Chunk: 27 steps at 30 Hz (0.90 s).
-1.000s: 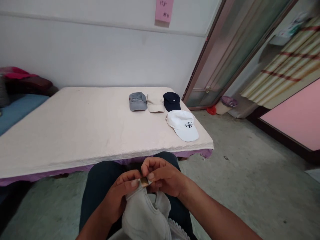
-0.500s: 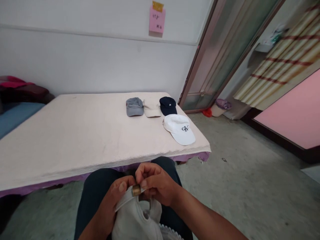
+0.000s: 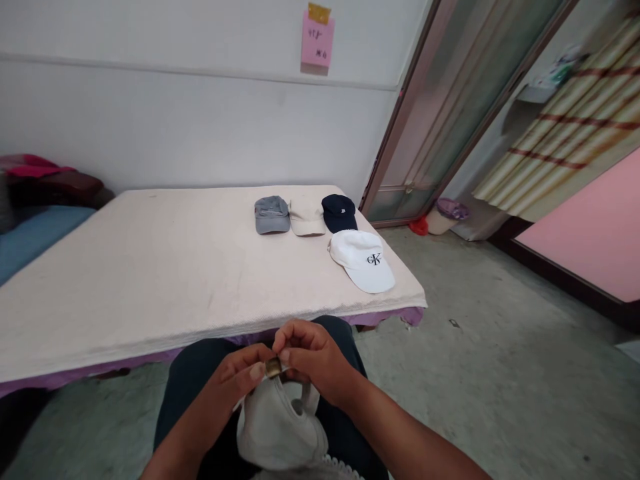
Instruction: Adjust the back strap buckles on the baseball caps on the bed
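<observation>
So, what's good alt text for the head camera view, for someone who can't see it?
A person's left hand and right hand hold a pale grey baseball cap near its brass-coloured buckle. Ahead, a grey cap, beige cap, navy cap and black-lettered white cap lie on cream cloth.

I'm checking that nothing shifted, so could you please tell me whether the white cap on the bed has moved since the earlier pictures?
No: judged by the bed's near right corner, the white cap lies where it did.
</observation>
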Each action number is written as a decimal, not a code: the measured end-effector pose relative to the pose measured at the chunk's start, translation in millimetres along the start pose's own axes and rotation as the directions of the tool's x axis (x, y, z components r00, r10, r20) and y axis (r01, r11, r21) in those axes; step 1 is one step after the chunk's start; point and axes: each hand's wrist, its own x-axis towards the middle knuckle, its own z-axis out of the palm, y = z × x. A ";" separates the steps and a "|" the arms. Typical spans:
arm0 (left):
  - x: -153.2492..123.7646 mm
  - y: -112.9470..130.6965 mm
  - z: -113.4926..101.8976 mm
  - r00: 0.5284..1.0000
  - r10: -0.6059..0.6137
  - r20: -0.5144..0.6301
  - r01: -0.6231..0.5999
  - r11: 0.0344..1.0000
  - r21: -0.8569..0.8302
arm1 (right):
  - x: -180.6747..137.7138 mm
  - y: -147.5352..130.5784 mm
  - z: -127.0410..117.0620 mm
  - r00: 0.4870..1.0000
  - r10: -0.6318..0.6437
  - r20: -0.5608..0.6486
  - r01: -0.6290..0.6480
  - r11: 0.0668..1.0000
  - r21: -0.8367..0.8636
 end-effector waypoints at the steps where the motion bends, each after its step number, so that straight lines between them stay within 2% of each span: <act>1: -0.2 1.6 -1.4 1.000 0.001 0.017 -0.001 1.000 0.005 | 0.4 -0.4 0.5 1.000 -0.010 0.007 0.010 0.999 -0.045; 7: -1.8 1.6 -6.6 0.997 -0.042 0.064 0.042 0.999 0.003 | 1.3 -2.0 1.8 0.999 -0.022 0.024 0.026 0.983 -0.180; 12: -5.8 -1.3 -15.6 0.983 -0.020 0.183 0.019 1.000 0.007 | 1.0 -1.2 -0.3 0.999 -0.018 0.046 0.027 0.979 -0.202; 18: -4.6 -14.3 -13.8 0.995 -0.091 0.036 0.092 0.995 -0.034 | 3.0 2.9 -2.8 0.999 -0.026 0.034 0.034 0.970 -0.240; 27: 5.3 -13.2 -12.0 0.992 -0.129 -0.004 0.128 0.986 -0.105 | 8.0 0.8 -14.0 0.998 -0.001 0.065 0.020 0.958 -0.287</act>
